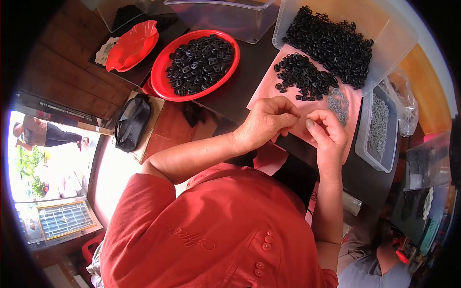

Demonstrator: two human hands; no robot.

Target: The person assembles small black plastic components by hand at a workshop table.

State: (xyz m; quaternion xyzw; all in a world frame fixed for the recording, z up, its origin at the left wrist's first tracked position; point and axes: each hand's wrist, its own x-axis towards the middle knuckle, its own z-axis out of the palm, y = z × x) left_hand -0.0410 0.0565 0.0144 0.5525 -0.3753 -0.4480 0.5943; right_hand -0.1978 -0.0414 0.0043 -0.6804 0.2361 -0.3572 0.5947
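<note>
My left hand (269,121) and my right hand (328,133) are raised close together over the near edge of a pink sheet (269,87). Thumb and forefinger of each are pinched, the fingertips almost meeting. Whatever they hold is too small to make out. Just beyond them on the sheet lies a loose pile of small black plastic pieces (303,76) with holes in them. Beside it, near my right fingers, is a small heap of silvery metal pieces (338,105).
A clear bin (389,45) full of black pieces stands behind the piles. To the right is a clear tub (380,161) of metal pieces. Left, a red basin (158,85) holds more black parts, near a red wavy-rimmed dish (132,45). A person's grey-clothed legs (370,261) show lower right.
</note>
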